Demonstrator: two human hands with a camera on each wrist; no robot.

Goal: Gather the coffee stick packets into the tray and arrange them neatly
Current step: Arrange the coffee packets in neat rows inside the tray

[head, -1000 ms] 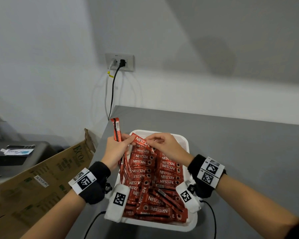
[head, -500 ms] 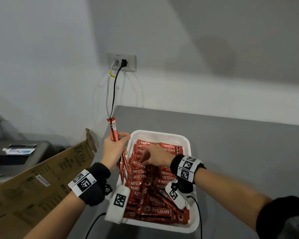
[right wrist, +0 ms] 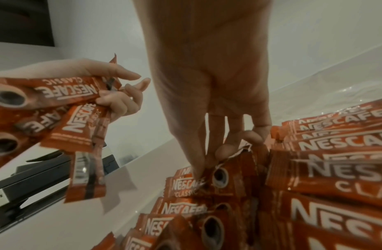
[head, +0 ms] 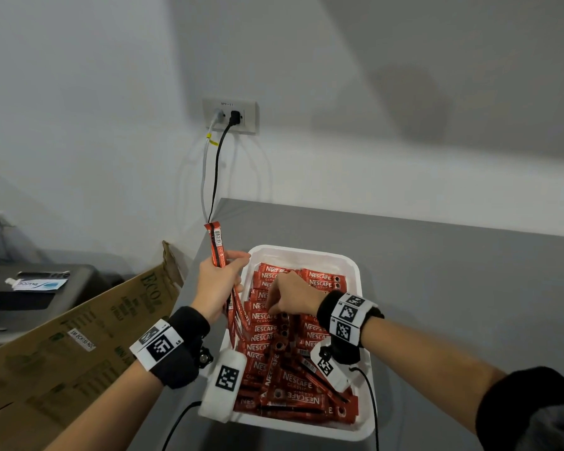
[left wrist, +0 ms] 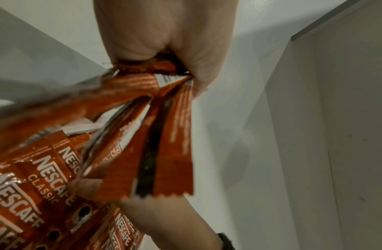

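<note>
A white tray [head: 306,252] on the grey table holds several red Nescafe coffee stick packets [head: 319,283], stacked crosswise in rows at the far end and lying jumbled near me. My left hand [head: 217,281] grips a bundle of packets [head: 216,242] upright over the tray's left rim; in the left wrist view the bundle [left wrist: 143,126] fans out below the fist [left wrist: 164,42]. My right hand [head: 290,297] reaches down into the middle of the tray. In the right wrist view my right hand [right wrist: 207,160] pinches the end of one packet [right wrist: 228,177] in the pile.
The tray sits at the left corner of the grey table [head: 453,288], against the white wall. A wall socket [head: 230,116] with two cables [head: 215,177] is above the corner. A cardboard box flap [head: 79,336] and a dark machine [head: 36,297] lie left of the table.
My right hand has left the packet it held at the tray's far end and moved nearer, down into the pile. The left hand keeps its bundle upright, shifted slightly left.
</note>
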